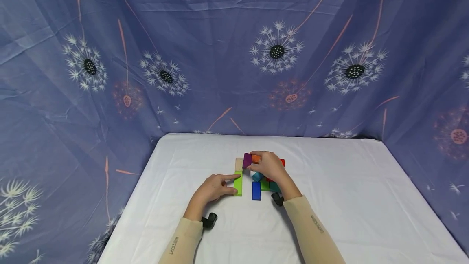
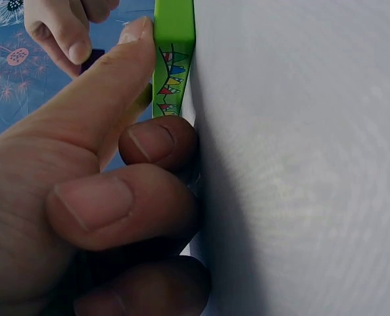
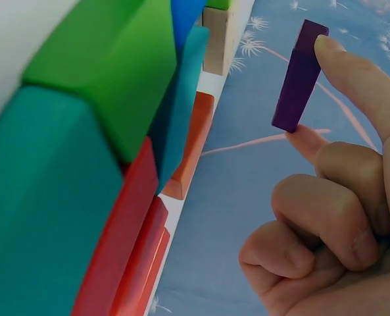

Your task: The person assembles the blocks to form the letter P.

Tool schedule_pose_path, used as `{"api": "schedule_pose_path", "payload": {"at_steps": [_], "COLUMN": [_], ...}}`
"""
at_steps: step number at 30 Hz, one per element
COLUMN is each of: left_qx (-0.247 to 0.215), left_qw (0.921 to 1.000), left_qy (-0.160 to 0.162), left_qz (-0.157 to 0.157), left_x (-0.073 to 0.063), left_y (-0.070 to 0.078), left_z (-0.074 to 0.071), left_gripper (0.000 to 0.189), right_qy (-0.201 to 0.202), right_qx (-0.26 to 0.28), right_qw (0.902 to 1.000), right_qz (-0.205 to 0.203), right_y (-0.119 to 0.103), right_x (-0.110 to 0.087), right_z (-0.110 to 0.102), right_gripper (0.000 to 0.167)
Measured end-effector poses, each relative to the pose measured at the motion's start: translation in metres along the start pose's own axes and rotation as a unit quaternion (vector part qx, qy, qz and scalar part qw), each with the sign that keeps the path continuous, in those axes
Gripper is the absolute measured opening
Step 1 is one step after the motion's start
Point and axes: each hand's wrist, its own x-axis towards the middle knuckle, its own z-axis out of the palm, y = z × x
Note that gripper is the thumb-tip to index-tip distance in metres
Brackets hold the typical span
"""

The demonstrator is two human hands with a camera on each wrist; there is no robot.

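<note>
Purple block point(image 3: 298, 82): likely light, stiff.
I grip its opposite ends, right fingers point(image 3: 349, 76) pinching; left fingers point(image 2: 109, 79), spread, touch the lime block point(image 1: 238, 185).

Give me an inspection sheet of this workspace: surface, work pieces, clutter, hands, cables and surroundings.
Surface: white cloth, lightly creased.
Work pieces: lime green block, with a pale wooden block at its far end; purple block, held.
Clutter: blue block, orange block, teal block and red and green ones, grouped together, some partly hidden.
Hands: left hand touches the lime green block; right hand pinches the purple block in its fingers. Black device on each wrist.
Cables: nothing seen.
Surroundings: blue dandelion-print backdrop behind and to both sides.
</note>
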Motion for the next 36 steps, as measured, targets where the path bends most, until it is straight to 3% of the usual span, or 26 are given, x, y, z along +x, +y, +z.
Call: {"api": "schedule_pose_path", "payload": {"at_steps": [26,36], "left_qx": [0.011,-0.006], "left_qw": [0.9999,0.9999], "left_qy": [0.004,0.003], "left_qz": [-0.007,-0.010], "left_x": [0.005,-0.002], "left_y": [0.006,0.003], "left_z": [0.001,0.001], "left_gripper": [0.060,0.059], "right_qy": [0.017,0.008], "right_qx": [-0.032,-0.022], "right_qw": [0.9993,0.9997], "right_qz": [0.008,0.010], "right_y": [0.003,-0.003], "right_x": [0.058,0.070], "right_z": [0.004,0.013], "right_gripper": [0.062,0.064]}}
